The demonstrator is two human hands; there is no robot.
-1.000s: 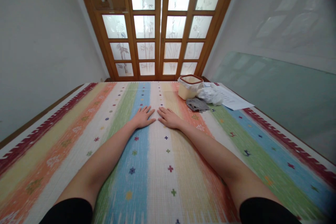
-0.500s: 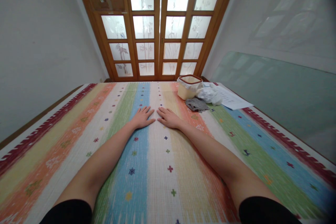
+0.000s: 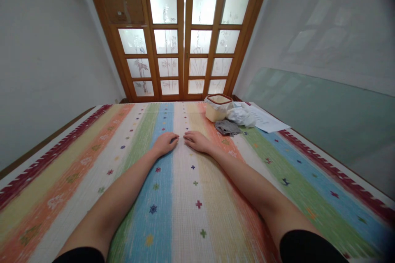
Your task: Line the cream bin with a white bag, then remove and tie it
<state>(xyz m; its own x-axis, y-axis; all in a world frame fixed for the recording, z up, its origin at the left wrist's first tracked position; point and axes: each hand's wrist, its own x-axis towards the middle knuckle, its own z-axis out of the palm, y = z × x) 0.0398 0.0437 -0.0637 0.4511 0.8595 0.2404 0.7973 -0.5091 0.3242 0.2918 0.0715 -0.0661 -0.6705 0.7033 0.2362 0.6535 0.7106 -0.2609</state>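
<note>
A striped, multicoloured tablecloth (image 3: pixel 188 197) covers the long table beneath both my arms. My left hand (image 3: pixel 166 144) rests over its blue stripe, fingers curled together toward the thumb, with nothing visible in them. Just across the pale middle stripe, my right hand (image 3: pixel 198 141) lies palm down, fingers loosely extended and slightly bent, holding nothing. A small gap separates the two sets of fingertips. Beyond my right hand is a crumpled grey cloth (image 3: pixel 227 128), and my fingers are apart from it.
Behind the grey cloth stands a cream bin (image 3: pixel 214 113) with a brown rim and a plastic liner. White crumpled plastic (image 3: pixel 242 116) and printed paper sheets (image 3: pixel 268 121) lie to its right. Wooden glass-paned doors (image 3: pixel 185 63) rise past the table's far end; walls flank both sides.
Both hands lay flat with fingers spread before. The left fingers have curled in toward the thumb, and the right fingers have drawn closer together. The camera view has tilted up slightly.
</note>
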